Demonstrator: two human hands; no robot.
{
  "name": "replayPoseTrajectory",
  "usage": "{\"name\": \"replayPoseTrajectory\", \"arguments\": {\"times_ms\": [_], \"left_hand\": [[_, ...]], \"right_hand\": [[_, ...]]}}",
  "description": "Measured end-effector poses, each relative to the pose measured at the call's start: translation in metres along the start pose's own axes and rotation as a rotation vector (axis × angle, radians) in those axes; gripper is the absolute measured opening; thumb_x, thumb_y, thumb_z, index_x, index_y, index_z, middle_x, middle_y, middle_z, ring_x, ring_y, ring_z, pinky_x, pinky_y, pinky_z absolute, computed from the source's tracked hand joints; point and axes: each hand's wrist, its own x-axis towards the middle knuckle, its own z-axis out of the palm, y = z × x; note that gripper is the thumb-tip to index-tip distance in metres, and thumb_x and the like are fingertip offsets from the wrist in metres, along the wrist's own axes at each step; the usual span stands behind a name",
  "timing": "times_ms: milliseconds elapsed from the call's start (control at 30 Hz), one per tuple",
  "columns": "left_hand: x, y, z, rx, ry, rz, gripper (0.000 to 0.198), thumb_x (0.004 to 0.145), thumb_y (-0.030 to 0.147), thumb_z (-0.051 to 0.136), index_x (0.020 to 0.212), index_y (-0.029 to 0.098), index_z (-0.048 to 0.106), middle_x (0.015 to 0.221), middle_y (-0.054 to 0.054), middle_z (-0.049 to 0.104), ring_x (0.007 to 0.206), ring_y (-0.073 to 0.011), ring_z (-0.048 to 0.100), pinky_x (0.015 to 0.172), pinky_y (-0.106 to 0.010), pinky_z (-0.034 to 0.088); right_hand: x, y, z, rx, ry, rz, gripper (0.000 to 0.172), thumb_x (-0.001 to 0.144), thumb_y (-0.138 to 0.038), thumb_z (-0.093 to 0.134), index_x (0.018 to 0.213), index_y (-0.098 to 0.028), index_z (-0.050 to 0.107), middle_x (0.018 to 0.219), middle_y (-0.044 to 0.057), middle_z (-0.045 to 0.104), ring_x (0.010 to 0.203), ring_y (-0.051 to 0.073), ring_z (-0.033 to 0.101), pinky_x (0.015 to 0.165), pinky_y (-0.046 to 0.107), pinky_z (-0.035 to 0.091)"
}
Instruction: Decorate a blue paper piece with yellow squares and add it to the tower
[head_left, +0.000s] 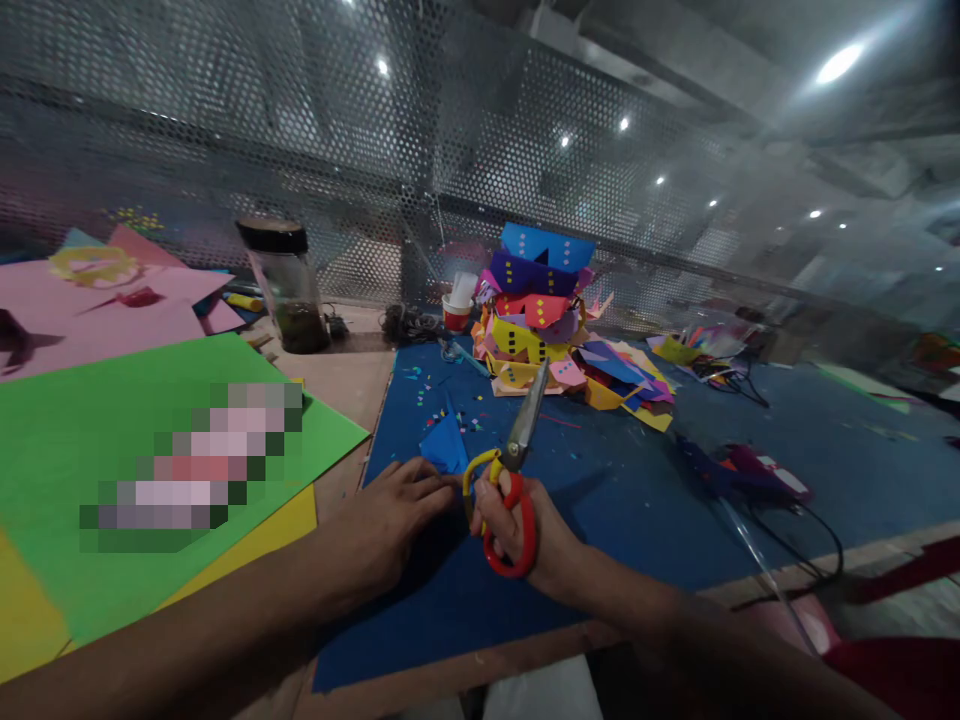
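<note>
My right hand (pixel 532 530) holds a pair of scissors (pixel 528 420) by its red and yellow handle loops, the metal blades pointing up and away. The blades look closed and no paper shows between them. My left hand (pixel 409 510) rests low over the blue mat, its fingers bent and close together against the near edge of a small folded piece of blue paper (pixel 446 445). Its fingertips are partly hidden beside the scissors' handles. Tiny coloured paper bits (pixel 427 405) lie scattered just beyond the blue paper.
A stack of colourful paper masks (pixel 536 300) stands at the back, with loose cut papers (pixel 626 375) beside it. Left are a large green sheet (pixel 247 370) and a dark-lidded jar (pixel 289 290). A paper cup (pixel 456 312) sits behind; a dark cable (pixel 836 540) trails right.
</note>
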Motion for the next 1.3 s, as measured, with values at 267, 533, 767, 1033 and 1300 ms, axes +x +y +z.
{"name": "replayPoseTrajectory", "arguments": {"times_ms": [267,533,767,1033,1300], "left_hand": [[-0.001,-0.004,0.005,0.044,0.010,0.025,0.048,0.070,-0.004,0.051,0.110,0.022,0.056,0.136,-0.004,0.057,0.110,-0.0268,0.051,0.088,-0.043,0.041],[-0.001,-0.004,0.005,0.089,-0.005,0.032,0.043,0.073,-0.001,0.051,0.109,0.023,0.055,0.139,-0.004,0.055,0.113,-0.0273,0.050,0.089,-0.042,0.040],[0.000,-0.003,0.006,0.112,0.001,0.022,0.048,0.068,0.000,0.054,0.111,0.022,0.055,0.134,-0.005,0.059,0.112,-0.0299,0.050,0.090,-0.046,0.039],[-0.001,-0.004,0.005,0.074,0.010,0.027,0.044,0.074,0.000,0.049,0.111,0.024,0.056,0.137,-0.005,0.057,0.111,-0.0287,0.051,0.087,-0.044,0.041],[-0.001,-0.003,0.004,0.067,-0.008,0.008,0.046,0.070,0.000,0.053,0.110,0.024,0.055,0.134,-0.004,0.059,0.111,-0.0293,0.051,0.090,-0.045,0.039]], "right_hand": [[-0.003,0.005,-0.005,0.054,0.031,0.038,0.048,0.095,-0.054,0.039,0.069,-0.016,0.055,0.055,-0.003,0.048,0.041,0.006,0.042,0.041,0.019,0.034],[0.000,0.012,-0.005,0.040,0.065,0.010,0.045,0.096,-0.049,0.041,0.069,-0.016,0.055,0.059,-0.002,0.051,0.043,0.006,0.045,0.043,0.019,0.037],[0.005,0.011,-0.003,0.046,0.056,-0.011,0.046,0.097,-0.050,0.038,0.071,-0.016,0.056,0.058,-0.003,0.049,0.044,0.007,0.045,0.044,0.019,0.037],[0.011,0.018,-0.007,-0.007,0.045,-0.008,0.046,0.095,-0.052,0.040,0.070,-0.017,0.056,0.056,-0.003,0.048,0.047,0.008,0.044,0.046,0.021,0.036],[0.002,0.002,-0.005,0.036,0.030,0.022,0.043,0.095,-0.049,0.041,0.070,-0.017,0.055,0.058,-0.003,0.048,0.045,0.008,0.044,0.045,0.021,0.036]]}}
